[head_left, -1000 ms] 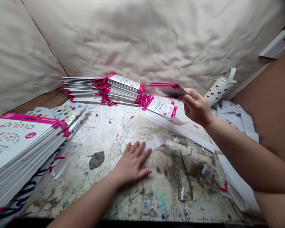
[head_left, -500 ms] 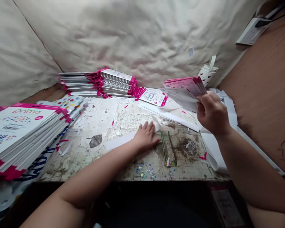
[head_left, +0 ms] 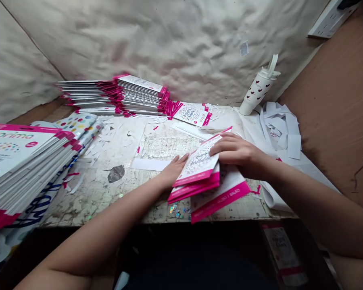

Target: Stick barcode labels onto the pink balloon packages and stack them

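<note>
A few pink-edged printed cards (head_left: 199,165) marked "happy birthday" are gripped in my right hand (head_left: 237,151), fingers over the top face. They fan out low over the table's front part, the lowest one tilted toward me. My left hand (head_left: 172,173) lies on the worn tabletop (head_left: 99,201) with fingers stretched, partly covered by the cards' left edge; whether it touches them I cannot tell. A white paper strip (head_left: 149,164) lies just left of that hand. More loose cards (head_left: 192,114) rest farther back.
Tall stacks of similar cards stand at the back (head_left: 139,94) and at the left (head_left: 33,157). A white tumbler with hearts (head_left: 255,92) leans at the back right, beside cut paper strips (head_left: 293,141). Shiny confetti (head_left: 175,209) lies near the front edge. A power strip (head_left: 332,20) hangs upper right.
My right hand has brought the cards from the raised right side down and left, over the table's middle near my left hand. The tumbler is now fully seen. The view has shifted slightly.
</note>
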A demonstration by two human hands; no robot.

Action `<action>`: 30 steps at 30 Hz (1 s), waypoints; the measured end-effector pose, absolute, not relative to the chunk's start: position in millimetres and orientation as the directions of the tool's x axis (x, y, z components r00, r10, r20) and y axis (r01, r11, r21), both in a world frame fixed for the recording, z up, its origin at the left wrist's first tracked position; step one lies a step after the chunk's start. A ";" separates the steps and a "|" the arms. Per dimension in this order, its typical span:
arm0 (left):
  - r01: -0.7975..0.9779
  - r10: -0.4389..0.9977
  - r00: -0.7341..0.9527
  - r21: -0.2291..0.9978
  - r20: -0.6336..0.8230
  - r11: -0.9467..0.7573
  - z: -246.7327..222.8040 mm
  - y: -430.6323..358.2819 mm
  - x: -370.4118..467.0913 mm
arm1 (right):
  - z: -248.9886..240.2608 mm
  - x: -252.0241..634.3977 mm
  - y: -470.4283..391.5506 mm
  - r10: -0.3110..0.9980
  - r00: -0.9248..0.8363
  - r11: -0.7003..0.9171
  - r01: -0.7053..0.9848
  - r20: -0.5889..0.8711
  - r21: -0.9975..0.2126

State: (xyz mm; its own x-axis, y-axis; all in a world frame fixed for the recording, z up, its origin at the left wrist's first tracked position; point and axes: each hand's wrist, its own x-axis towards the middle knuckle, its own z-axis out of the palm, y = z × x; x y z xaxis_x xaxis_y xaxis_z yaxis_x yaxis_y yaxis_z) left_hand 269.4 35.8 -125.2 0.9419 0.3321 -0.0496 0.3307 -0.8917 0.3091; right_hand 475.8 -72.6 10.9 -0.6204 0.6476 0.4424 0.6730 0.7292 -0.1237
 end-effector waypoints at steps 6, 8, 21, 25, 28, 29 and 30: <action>0.205 0.567 0.821 0.961 -0.067 -0.183 -119.6 36.1 278.0 | 1.1 499.0 -92.9 0.694 -0.421 0.655 0.705 0.584 -0.272; 0.148 0.578 0.810 0.988 -0.096 -0.044 -109.5 38.5 281.7 | 0.3 500.0 -91.7 0.699 -0.270 0.603 0.720 0.662 -0.343; -0.479 0.775 0.510 0.871 0.373 -0.105 -34.4 88.7 272.4 | -8.0 488.0 -14.3 0.884 0.108 0.414 0.272 0.455 -0.869; -0.399 0.758 0.483 0.881 0.438 -0.255 -37.0 109.5 270.9 | -42.2 470.0 26.0 0.949 0.111 0.305 -0.080 0.295 -0.949; -0.370 0.790 0.451 0.893 0.415 -0.258 -45.8 114.6 267.7 | -66.2 457.0 39.6 0.962 0.168 0.244 -0.174 0.216 -0.954; -0.373 0.798 0.444 0.894 0.407 -0.248 -48.8 113.7 267.0 | -70.3 453.9 40.7 0.963 0.167 0.240 -0.185 0.210 -0.953; -0.379 0.802 0.442 0.894 0.401 -0.238 -51.6 111.8 266.7 | -72.2 451.2 40.5 0.962 0.164 0.250 -0.192 0.220 -0.949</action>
